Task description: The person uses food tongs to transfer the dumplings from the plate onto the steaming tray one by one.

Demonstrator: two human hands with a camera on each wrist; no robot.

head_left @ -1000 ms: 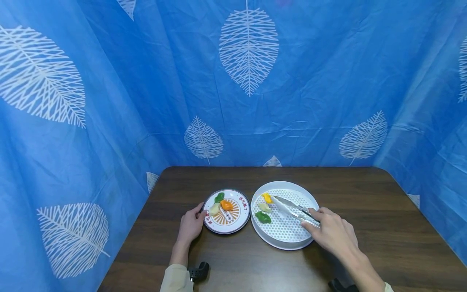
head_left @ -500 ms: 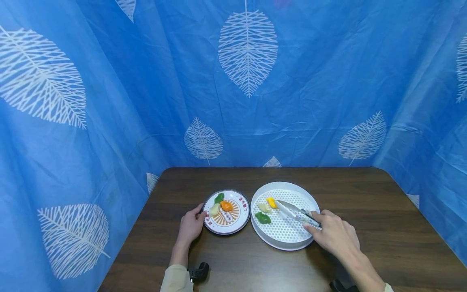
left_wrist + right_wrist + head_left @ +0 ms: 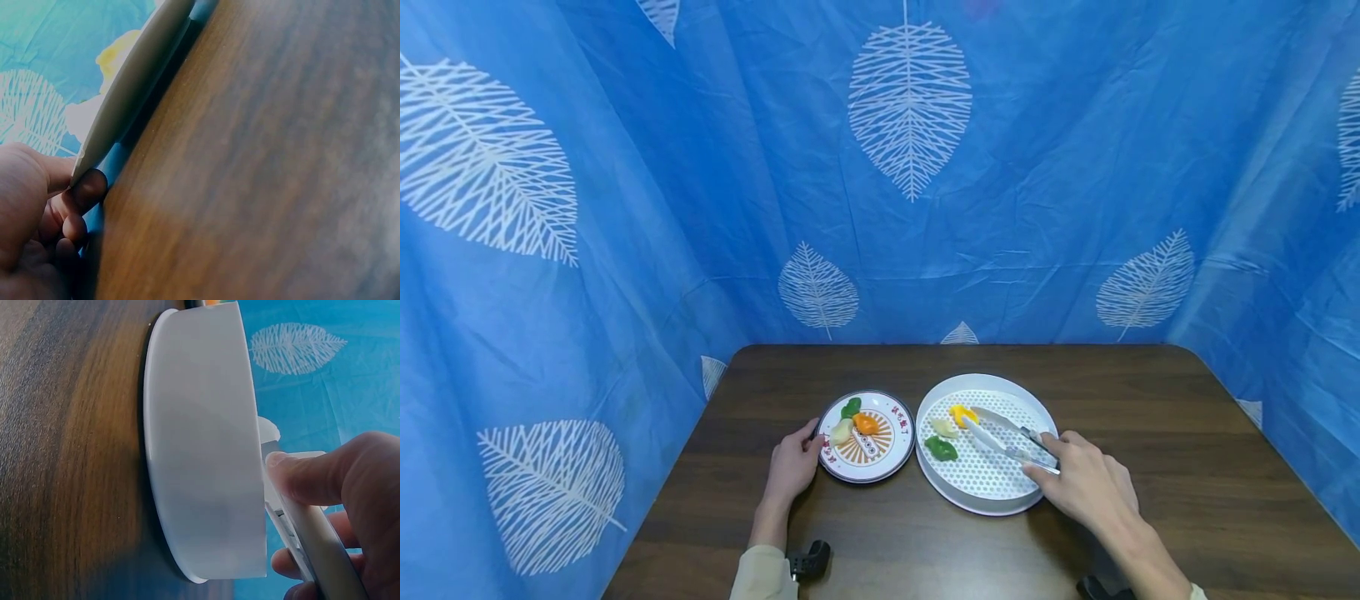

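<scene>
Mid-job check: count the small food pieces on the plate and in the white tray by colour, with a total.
Green: 2, left green piece on the plate, right green piece in the white tray
Cream: 2, left cream piece on the plate, right cream piece in the tray
Orange: 1, orange piece on the plate
Yellow: 1, yellow piece in the tray
Total: 6

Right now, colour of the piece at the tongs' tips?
Yellow piece; head view shows it best.

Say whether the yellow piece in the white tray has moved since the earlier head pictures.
Yes: the yellow piece has shifted right and slightly nearer the camera, judged against the unmoved green piece in the white tray.
</scene>
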